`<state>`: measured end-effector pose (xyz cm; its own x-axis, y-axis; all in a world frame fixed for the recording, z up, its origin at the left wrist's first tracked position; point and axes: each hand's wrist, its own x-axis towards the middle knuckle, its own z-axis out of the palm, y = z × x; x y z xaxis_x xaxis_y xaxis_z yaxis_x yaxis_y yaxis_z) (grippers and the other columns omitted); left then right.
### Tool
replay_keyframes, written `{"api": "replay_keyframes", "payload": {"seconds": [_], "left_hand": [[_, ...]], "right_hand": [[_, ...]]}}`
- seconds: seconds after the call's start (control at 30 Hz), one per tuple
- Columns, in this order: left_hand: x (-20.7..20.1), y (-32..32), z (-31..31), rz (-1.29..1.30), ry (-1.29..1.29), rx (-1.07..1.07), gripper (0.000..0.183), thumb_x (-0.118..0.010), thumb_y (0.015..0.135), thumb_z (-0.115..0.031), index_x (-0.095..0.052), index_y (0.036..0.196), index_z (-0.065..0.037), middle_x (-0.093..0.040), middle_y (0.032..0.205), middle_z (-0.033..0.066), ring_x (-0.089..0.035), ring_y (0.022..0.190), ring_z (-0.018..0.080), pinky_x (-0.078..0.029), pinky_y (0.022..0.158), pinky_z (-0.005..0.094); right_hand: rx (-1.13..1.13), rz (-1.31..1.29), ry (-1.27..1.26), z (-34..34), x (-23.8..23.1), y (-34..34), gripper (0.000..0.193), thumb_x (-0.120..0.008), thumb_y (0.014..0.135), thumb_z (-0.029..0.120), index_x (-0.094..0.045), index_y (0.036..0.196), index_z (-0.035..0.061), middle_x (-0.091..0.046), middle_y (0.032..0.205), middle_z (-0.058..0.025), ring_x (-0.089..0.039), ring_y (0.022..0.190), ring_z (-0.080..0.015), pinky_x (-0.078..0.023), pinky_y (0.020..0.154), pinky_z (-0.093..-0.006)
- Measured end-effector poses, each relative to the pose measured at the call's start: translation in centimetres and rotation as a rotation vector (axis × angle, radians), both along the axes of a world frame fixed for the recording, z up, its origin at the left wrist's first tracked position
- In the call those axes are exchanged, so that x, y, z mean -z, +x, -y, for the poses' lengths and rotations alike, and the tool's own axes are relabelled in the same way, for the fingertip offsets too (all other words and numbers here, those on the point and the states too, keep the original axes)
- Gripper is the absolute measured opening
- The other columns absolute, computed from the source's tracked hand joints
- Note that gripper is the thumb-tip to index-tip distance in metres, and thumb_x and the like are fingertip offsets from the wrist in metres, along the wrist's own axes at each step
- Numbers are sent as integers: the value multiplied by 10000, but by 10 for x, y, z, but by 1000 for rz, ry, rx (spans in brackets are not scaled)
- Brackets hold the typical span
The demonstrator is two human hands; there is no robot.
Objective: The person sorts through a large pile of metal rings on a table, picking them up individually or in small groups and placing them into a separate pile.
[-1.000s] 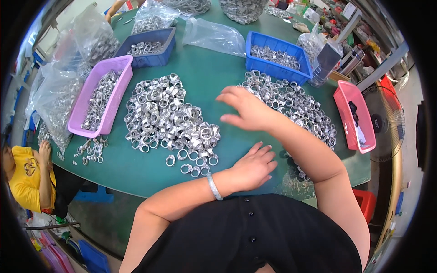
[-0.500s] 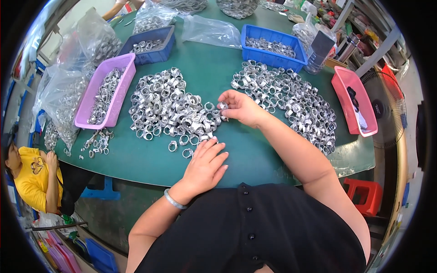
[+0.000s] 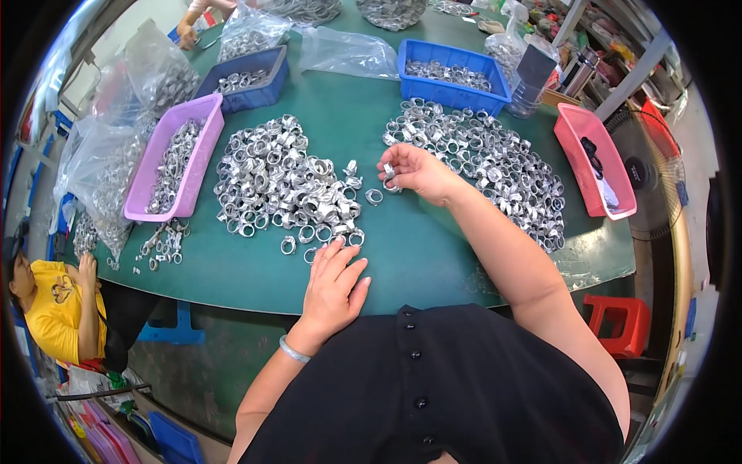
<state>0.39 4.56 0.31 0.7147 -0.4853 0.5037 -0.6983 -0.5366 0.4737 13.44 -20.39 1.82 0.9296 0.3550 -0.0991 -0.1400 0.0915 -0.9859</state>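
Observation:
Two heaps of silvery metal rings cover the green table (image 3: 417, 263): a left heap (image 3: 270, 174) and a wider right heap (image 3: 495, 162). Between them, my right hand (image 3: 417, 174) pinches a single metal ring (image 3: 389, 172) between thumb and fingers. One loose ring (image 3: 374, 196) lies on the table just left of those fingertips. My left hand (image 3: 334, 286) rests flat on the table with its fingers stretched out, their tips touching the near edge of the left heap. Nothing shows in its grasp.
Behind the heaps stand a dark blue bin (image 3: 263, 91) and a bright blue bin (image 3: 452, 97) of rings. A lilac basket (image 3: 205, 155) with rings is at left, a pink basket (image 3: 583, 170) at right. Bags of rings line the left edge. A person in yellow (image 3: 62, 305) sits at left.
My right hand has drawn slightly right, away from the left heap, with a ring pinched in it. My left hand has shifted a little left. Another person's hand has appeared at the far left.

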Motion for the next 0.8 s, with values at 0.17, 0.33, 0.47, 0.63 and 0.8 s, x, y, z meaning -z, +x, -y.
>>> {"api": "replay_keyframes", "payload": {"seconds": [0.17, 0.33, 0.47, 0.63, 0.8], "left_hand": [[1, 0, -1, 0, 13, -8, 295, -721, 727, -83, -650, 1008, -30, -599, 1151, 140, -502, 1191, 363, -364, 1017, 486], [1, 1, 0, 9, 8, -12, 287, -723, 725, -90, -655, 995, -22, -604, 1145, 143, -507, 1186, 362, -364, 1015, 486], [2, 2, -1, 2, 12, -17, 296, -725, 723, -91, -654, 1003, -26, -604, 1146, 143, -506, 1187, 362, -363, 1016, 487], [1, 2, 1, 17, 17, -13, 308, -727, 717, -89, -652, 1011, -34, -602, 1148, 139, -508, 1183, 360, -366, 1011, 487], [4, 3, 0, 17, 12, -20, 314, -730, 709, -86, -651, 1010, -37, -599, 1148, 136, -509, 1181, 359, -364, 1012, 486]], "right_hand": [[23, 356, -539, 2, -12, -5, 354, -592, 755, -96, -549, 1090, 10, -590, 1043, -112, -618, 932, -230, -511, 813, -330], [61, 779, -1318, -3, -20, -16, 332, -609, 758, 27, -600, 1089, 44, -570, 1108, -125, -544, 1052, -303, -493, 871, -385], [-36, 898, -1113, -18, -30, -16, 410, -653, 735, 117, -596, 1134, 40, -564, 1110, -123, -513, 1083, -314, -472, 906, -417], [-167, 922, -1059, -34, -10, -5, 434, -708, 717, 185, -609, 1128, 85, -571, 1100, -110, -510, 1079, -306, -430, 924, -428], [-99, 857, -1094, -35, -6, -1, 235, -713, 725, 193, -647, 942, 131, -584, 1008, -54, -516, 1036, -272, -396, 899, -419]]}}
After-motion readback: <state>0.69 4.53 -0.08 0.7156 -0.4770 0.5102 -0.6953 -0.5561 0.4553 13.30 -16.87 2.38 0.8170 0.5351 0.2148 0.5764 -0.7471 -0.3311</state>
